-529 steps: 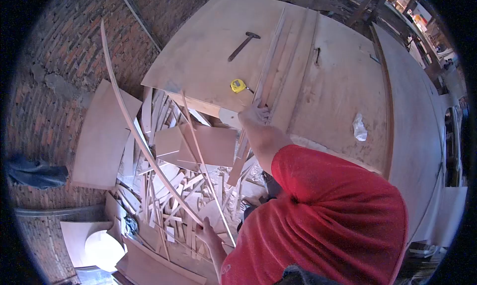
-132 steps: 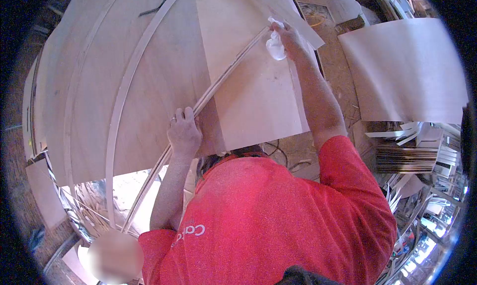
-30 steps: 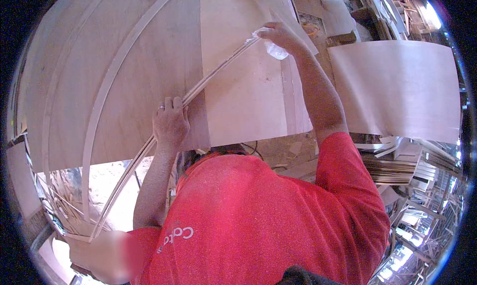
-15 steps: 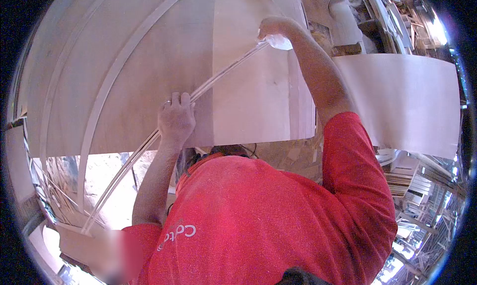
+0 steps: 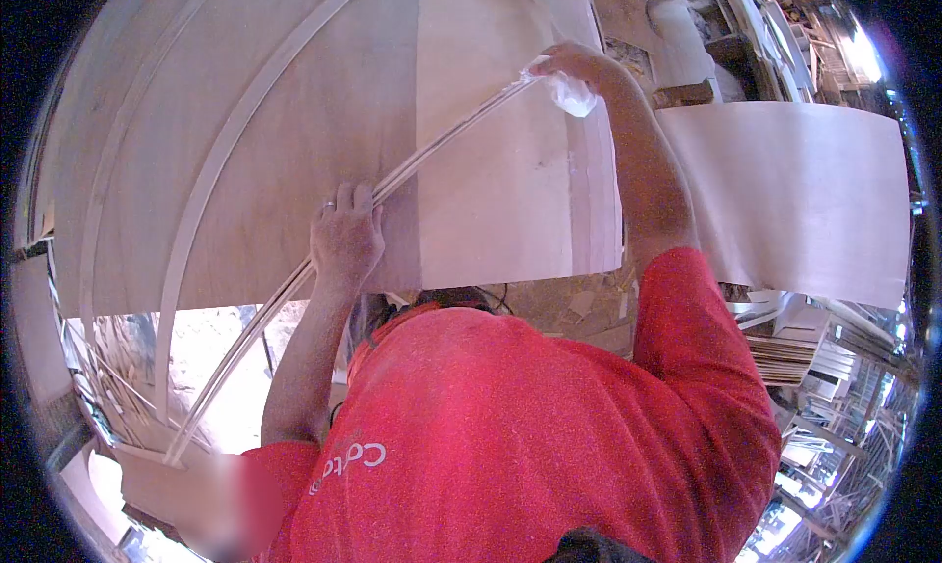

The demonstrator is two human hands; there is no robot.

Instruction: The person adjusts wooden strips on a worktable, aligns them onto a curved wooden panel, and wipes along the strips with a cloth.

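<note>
A bundle of long, thin wooden strips (image 5: 446, 151) runs diagonally over the large board, its lower end reaching the bottom left. My left hand (image 5: 348, 237) is closed around the strips near their middle, with a ring on one finger. At their upper end, my right hand (image 5: 571, 64) is closed on a piece of crumpled white, translucent plastic (image 5: 572, 96). The plastic hangs below the fingers and touches the strip ends. Whether it is wrapped around them I cannot tell. Both hands are above the pale wooden sheet (image 5: 491, 210).
A curved pale strip (image 5: 221, 141) lies across the board on the left. To the right is a bent thin sheet (image 5: 795, 190), with a stack of thin boards (image 5: 785, 360) below it. A blurred person (image 5: 221, 509) is at the bottom left. Scraps litter the floor.
My right hand has shifted slightly right and down along with the plastic, which now hangs more loosely. My left hand stays in place on the strips.
</note>
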